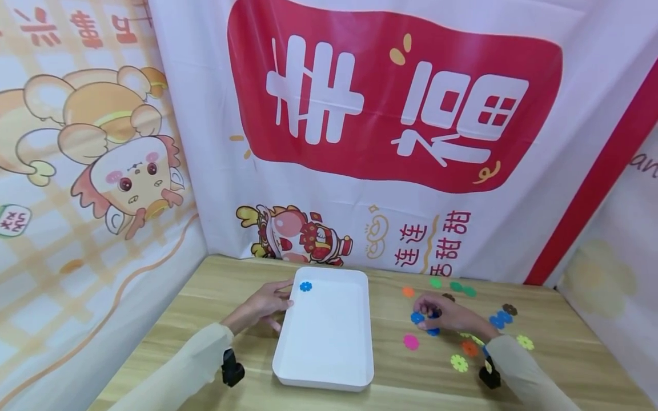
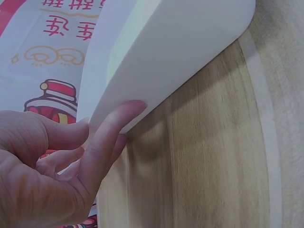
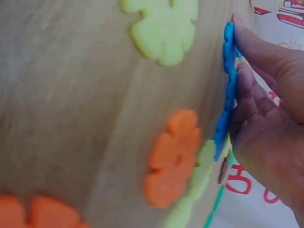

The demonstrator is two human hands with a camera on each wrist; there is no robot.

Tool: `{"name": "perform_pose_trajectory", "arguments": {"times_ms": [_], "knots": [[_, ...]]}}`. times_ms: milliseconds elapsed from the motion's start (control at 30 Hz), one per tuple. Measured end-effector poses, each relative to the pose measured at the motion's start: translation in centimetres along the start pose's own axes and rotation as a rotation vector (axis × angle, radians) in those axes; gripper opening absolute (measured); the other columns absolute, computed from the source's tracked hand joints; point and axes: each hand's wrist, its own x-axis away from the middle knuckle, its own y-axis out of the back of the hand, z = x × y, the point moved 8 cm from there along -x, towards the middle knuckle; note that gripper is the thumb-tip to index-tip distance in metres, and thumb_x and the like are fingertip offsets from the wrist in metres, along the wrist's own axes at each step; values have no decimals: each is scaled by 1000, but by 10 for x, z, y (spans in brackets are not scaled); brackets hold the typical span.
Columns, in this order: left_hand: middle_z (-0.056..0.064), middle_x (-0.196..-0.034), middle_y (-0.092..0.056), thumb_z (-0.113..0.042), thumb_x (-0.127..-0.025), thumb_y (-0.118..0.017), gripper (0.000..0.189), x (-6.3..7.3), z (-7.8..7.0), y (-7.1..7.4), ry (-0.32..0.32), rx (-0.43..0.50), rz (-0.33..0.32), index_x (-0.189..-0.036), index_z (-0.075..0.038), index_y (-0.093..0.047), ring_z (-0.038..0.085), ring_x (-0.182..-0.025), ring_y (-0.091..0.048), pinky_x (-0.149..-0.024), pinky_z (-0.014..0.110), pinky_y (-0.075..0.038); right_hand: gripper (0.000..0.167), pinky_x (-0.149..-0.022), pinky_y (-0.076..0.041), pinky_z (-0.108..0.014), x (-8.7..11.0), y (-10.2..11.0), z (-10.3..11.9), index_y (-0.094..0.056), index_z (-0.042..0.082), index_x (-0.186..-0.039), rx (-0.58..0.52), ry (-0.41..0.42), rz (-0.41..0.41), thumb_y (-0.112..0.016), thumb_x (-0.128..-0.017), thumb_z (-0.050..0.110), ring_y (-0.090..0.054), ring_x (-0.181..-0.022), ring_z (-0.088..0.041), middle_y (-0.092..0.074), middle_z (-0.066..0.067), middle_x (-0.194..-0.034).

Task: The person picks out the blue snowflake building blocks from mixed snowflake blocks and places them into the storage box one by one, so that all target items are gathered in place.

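Note:
A white rectangular tray [image 1: 324,337] lies on the wooden table, with one blue flower-shaped plastic disc [image 1: 305,286] inside near its far left corner. My left hand [image 1: 264,304] grips the tray's left side; in the left wrist view the thumb is at the rim and a finger [image 2: 114,128] lies along the outer wall. To the right of the tray, my right hand [image 1: 442,313] pinches a blue flower-shaped disc [image 1: 417,318]. Another blue disc [image 1: 433,331] shows just under that hand. In the right wrist view the blue discs [image 3: 228,90] appear edge-on, overlapping, beside the thumb.
Several similar discs are scattered around the right hand: a pink disc [image 1: 410,342], an orange disc [image 1: 408,291], a yellow-green disc [image 1: 459,363], a brown disc [image 1: 509,309], green discs [image 1: 462,289] and blue discs [image 1: 501,319]. A printed cloth [image 1: 390,194] hangs behind the table.

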Motion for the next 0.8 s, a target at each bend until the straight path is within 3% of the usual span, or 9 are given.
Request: {"name": "perform_pose_trajectory", "arguments": {"times_ms": [200, 567, 800], "knots": [[29, -156, -47, -7, -104, -63, 65, -2, -3, 0, -8, -6, 2, -163, -14, -37, 34, -111, -72, -59, 37, -67, 23, -71, -50, -24, -3, 2, 13, -62, 1, -111, 57, 72, -3, -77, -94, 8, -54, -86, -17, -62, -15, -96], [30, -155, -48, -5, -103, -63, 64, 1, 1, 0, -5, 11, -7, -162, -13, -39, 36, -114, -71, -58, 38, -67, 13, -70, -61, -28, -7, 7, 20, -68, 1, -111, 79, 14, -46, -69, -99, 5, -66, -83, -18, -71, -11, -95], [26, -158, -47, -3, -104, -62, 65, -1, -1, -1, -26, 55, 3, -163, -13, -37, 34, -114, -72, -58, 39, -67, 17, -70, -66, -38, -9, 11, 27, -68, -7, -115, -64, -56, -87, -65, -102, 2, -72, -84, -26, -75, -18, -96]]}}
